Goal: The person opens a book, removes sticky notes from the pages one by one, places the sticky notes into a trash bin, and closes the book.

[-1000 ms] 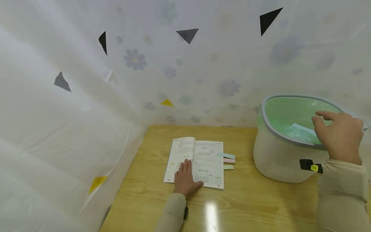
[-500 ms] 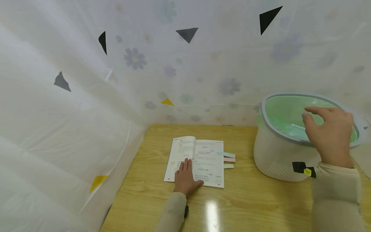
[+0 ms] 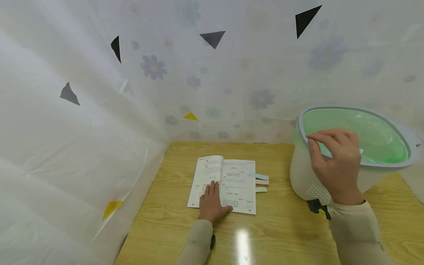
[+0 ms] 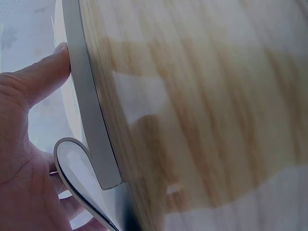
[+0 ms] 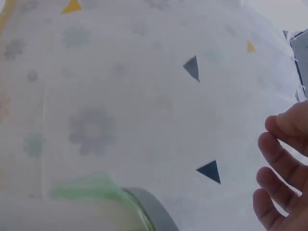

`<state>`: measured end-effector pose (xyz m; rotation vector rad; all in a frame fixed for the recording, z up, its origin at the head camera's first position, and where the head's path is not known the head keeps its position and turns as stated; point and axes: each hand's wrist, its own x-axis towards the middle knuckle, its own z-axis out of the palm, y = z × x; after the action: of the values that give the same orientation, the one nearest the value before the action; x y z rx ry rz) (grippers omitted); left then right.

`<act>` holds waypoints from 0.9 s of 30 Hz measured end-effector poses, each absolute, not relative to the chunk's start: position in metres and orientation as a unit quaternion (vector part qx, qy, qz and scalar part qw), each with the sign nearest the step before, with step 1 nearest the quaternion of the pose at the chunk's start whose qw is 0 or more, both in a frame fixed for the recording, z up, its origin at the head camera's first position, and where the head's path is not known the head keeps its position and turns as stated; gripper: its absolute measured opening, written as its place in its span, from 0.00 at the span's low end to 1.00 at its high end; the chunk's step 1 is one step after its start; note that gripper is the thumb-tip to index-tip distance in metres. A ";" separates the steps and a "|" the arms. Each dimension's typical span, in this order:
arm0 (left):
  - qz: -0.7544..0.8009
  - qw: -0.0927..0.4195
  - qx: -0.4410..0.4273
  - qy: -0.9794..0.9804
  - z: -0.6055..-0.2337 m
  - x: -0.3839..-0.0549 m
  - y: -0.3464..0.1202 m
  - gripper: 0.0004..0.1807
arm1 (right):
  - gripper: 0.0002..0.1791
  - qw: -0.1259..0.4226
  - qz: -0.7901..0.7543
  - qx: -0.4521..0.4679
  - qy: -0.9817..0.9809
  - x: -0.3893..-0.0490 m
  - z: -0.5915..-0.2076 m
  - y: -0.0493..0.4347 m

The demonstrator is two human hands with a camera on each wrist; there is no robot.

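In the head view my left hand [image 3: 212, 204] rests flat on an open book [image 3: 238, 184], fingers on the left page and thumb over the lower right page. The left wrist view shows the book's page edges [image 4: 86, 96] beside the thumb. Three paper tabs stick out of the book's right side: light blue [image 3: 261, 177], pink [image 3: 262, 182] and pale green [image 3: 261, 190]. My right hand [image 3: 339, 162] is in front of a white bin [image 3: 299, 180], its fingers loosely bent, thumb and index tips close together. I see nothing between them, in the right wrist view either.
The bin has a grey rim [image 3: 351, 106] and a green liner [image 3: 381, 129]; a bit of light blue paper [image 3: 361, 151] shows inside. Book and bin stand on a wooden table [image 3: 281, 228]. Behind hangs a flowered white sheet [image 3: 232, 73] with dark and yellow triangles.
My right hand has moved left from over the bin toward its left rim, and its thumb and index finger have come closer together. The left hand and the book have stayed put.
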<state>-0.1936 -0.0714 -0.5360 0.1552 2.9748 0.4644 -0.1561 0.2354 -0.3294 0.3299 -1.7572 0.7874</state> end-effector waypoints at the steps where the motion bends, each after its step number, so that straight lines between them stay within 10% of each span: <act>1: 0.155 0.063 0.051 0.984 -0.536 -0.193 -0.071 0.61 | 0.13 0.557 0.332 0.158 -0.745 -0.157 -0.333 0.230; 14: 0.148 0.061 0.048 0.986 -0.542 -0.196 -0.071 0.62 | 0.05 0.384 0.294 0.245 -0.840 -0.179 -0.411 0.174; 27: 0.150 0.071 0.044 0.985 -0.540 -0.196 -0.071 0.62 | 0.06 0.169 0.311 0.142 -0.924 -0.207 -0.483 0.158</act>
<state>-0.1958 -0.0707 -0.5396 0.1324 2.9629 0.4516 -0.2068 0.1578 -0.4829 0.4040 -2.6282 0.8846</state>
